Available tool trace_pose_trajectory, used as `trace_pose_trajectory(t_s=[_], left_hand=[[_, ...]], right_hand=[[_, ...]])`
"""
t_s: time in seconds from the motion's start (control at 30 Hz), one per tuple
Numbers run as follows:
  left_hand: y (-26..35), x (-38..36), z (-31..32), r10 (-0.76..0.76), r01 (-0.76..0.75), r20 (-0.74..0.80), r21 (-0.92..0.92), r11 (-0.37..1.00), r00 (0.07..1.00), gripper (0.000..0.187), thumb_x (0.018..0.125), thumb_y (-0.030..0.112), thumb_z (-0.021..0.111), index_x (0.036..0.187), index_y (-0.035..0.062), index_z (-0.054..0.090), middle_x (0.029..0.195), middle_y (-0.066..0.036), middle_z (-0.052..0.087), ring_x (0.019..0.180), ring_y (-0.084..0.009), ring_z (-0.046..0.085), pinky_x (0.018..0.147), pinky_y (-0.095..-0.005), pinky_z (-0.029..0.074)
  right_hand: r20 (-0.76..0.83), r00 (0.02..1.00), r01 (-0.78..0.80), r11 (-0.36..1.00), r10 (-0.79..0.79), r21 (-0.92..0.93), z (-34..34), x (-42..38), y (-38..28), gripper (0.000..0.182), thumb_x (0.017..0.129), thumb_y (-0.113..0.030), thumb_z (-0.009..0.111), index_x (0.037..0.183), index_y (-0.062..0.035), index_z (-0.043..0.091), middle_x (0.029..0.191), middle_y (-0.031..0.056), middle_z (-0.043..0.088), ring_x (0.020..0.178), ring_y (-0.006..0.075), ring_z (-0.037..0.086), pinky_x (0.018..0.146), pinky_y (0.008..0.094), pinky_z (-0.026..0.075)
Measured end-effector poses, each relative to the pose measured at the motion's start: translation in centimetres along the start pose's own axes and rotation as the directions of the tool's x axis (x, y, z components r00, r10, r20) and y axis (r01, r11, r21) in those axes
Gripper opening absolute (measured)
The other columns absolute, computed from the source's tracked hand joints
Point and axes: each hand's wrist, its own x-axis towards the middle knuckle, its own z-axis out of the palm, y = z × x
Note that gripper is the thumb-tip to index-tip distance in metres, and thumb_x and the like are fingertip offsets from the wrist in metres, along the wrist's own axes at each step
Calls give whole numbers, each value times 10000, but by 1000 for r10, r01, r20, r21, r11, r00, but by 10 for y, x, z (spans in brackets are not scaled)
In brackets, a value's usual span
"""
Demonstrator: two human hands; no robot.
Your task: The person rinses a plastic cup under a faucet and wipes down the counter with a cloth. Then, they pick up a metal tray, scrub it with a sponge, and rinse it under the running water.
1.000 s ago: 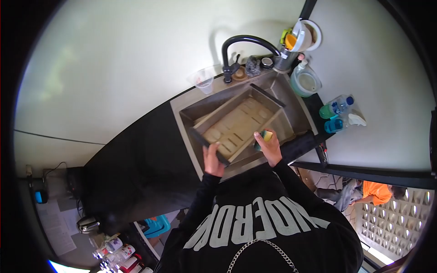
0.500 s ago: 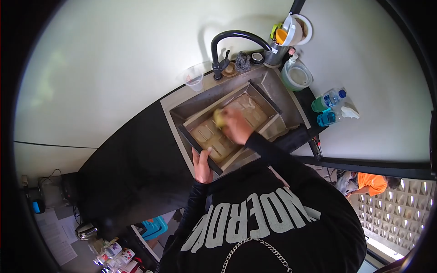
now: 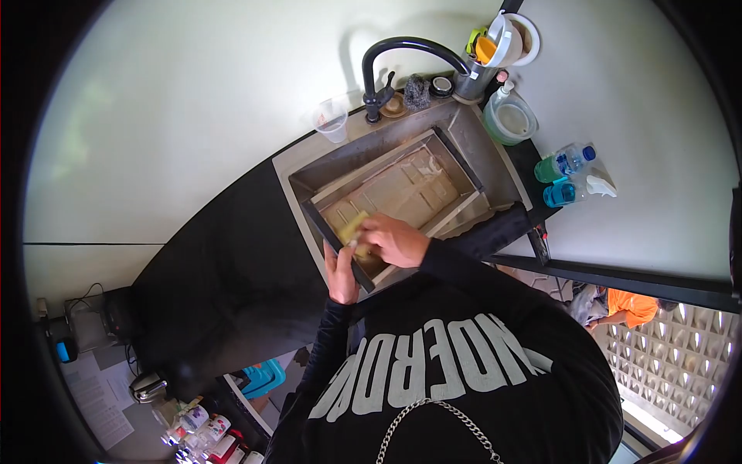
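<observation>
A rectangular metal tray (image 3: 406, 189) with raised sides and dark ends lies tilted in the metal sink (image 3: 498, 166). My left hand (image 3: 341, 274) grips the tray's dark near-left end, with the thumb over the rim. Inside the tray, close to that thumb, my right hand (image 3: 393, 240) holds a yellow sponge (image 3: 353, 227) against the bottom. The sponge is slightly blurred, and my fingers cover part of it. Brownish liquid or residue coats the tray's bottom.
A black faucet (image 3: 369, 81) rises behind the sink, beside a clear plastic cup (image 3: 332, 124) and a steel scourer (image 3: 416, 93). Bottles (image 3: 568, 161) and a soap container (image 3: 510, 120) stand at the right. A person in orange (image 3: 630, 308) is at the far right.
My right hand has moved with the sponge from the tray's middle toward its left end, close to my left hand. My left hand still holds the tray's end.
</observation>
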Motion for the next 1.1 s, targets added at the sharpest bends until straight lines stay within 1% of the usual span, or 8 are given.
trace_pose_trajectory(t_s=[0.13, 0.37, 0.43, 0.6, 0.77, 0.87, 0.97, 1.1], left_hand=[[8, -9, 1, 90, -90, 0, -16, 996, 996, 575, 909, 9, 516, 1467, 22, 381, 1325, -95, 543, 1175, -192, 530, 1028, -305, 402], [-1, -4, 2, 101, -101, 17, 43, 994, 995, 557, 909, 32, 529, 1451, 35, 398, 1285, -93, 557, 1128, -186, 544, 984, -303, 432], [-6, -3, -2, 96, -96, 9, 27, 995, 995, 546, 910, 48, 537, 1440, 42, 408, 1246, -86, 572, 1088, -177, 555, 950, -300, 451], [0, -17, -6, 63, -65, -52, -40, 997, 997, 511, 919, 74, 555, 1416, 52, 440, 1221, -63, 585, 1083, -169, 564, 937, -313, 470], [7, -9, 0, 121, -121, -40, -9, 993, 992, 549, 926, 93, 551, 1458, 67, 417, 1281, -68, 567, 1120, -186, 561, 955, -340, 482], [7, -9, 0, 140, -140, -29, 5, 990, 990, 540, 928, 65, 534, 1453, 36, 411, 1274, -69, 570, 1103, -164, 553, 957, -311, 455], [7, -14, -3, 179, -178, -28, 26, 984, 984, 525, 929, 36, 520, 1443, 11, 416, 1253, -67, 582, 1071, -143, 550, 956, -287, 432], [15, -18, 7, 197, -198, -50, -15, 980, 979, 517, 930, 46, 528, 1436, 4, 430, 1255, -68, 583, 1088, -145, 545, 975, -283, 421]], right_hand=[[217, 969, -108, 993, 118, -57, -42, -32, 43, 278, 731, 23, 604, 991, -38, 680, 1012, 163, 645, 1038, 370, 605, 902, 463, 486], [-30, 988, -149, 987, 152, 63, -10, -8, 6, 293, 721, 14, 592, 975, -67, 715, 992, 171, 680, 1000, 375, 629, 895, 456, 497], [219, 972, -89, 996, 85, 7, -24, -21, 12, 268, 721, -6, 611, 944, -85, 736, 951, 158, 689, 975, 368, 641, 866, 462, 511], [38, 860, -437, 771, 510, -462, -93, -64, 97, 218, 719, 7, 627, 895, -83, 719, 1005, 165, 683, 991, 374, 640, 847, 487, 515], [-113, 976, -190, 981, 184, -46, -46, -32, 64, 231, 742, -19, 601, 951, -40, 695, 1031, 188, 678, 990, 399, 631, 871, 497, 496], [311, 942, -98, 990, 124, -97, -64, -29, 37, 241, 773, -93, 590, 985, -23, 682, 1010, 201, 677, 970, 410, 632, 890, 480, 487], [385, 784, -212, 793, 487, -571, -103, -39, 58, 256, 790, -152, 588, 989, -19, 679, 955, 197, 675, 940, 411, 639, 881, 464, 491], [218, 948, -133, 911, 232, -391, -114, -63, 89, 227, 796, -168, 598, 937, -12, 684, 955, 193, 665, 945, 402, 634, 866, 456, 491]])
